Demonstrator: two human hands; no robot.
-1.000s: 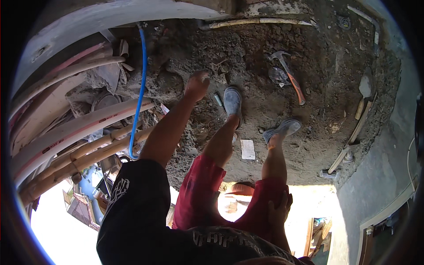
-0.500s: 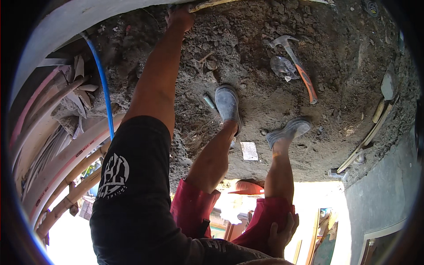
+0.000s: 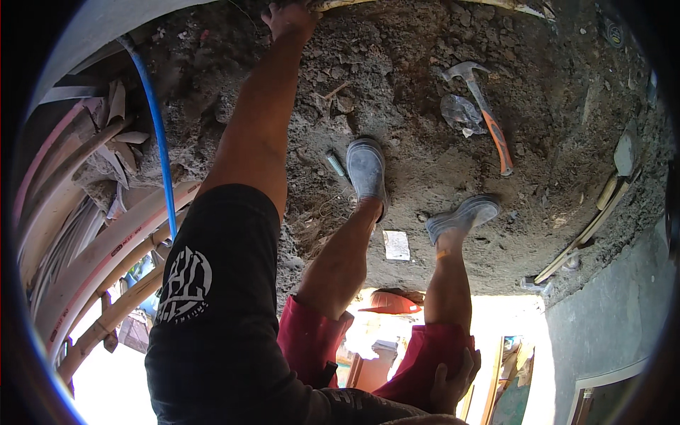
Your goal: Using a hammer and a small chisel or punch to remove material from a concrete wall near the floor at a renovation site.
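Forward from the dirt (image 3: 414, 166) near my left shoe (image 3: 366, 168), my left hand (image 3: 292, 20) had moved far up to the foot of the pale wall (image 3: 120, 25). It was right by the end of the long tan pole (image 3: 341, 4), which lay along the top edge of the view. My fingers there were partly out of sight, so I could not tell if they pinched the pole or only touched near it. My right hand (image 3: 453, 379) had stayed on my right leg, thumb and fingers apart over my red shorts (image 3: 418, 361). A hammer (image 3: 484, 110) with an orange grip lay on the dirt beside some crumpled plastic (image 3: 460, 115). A blue hose (image 3: 154, 106) hung left of my arm. A trowel (image 3: 626, 154) lay off to the right.
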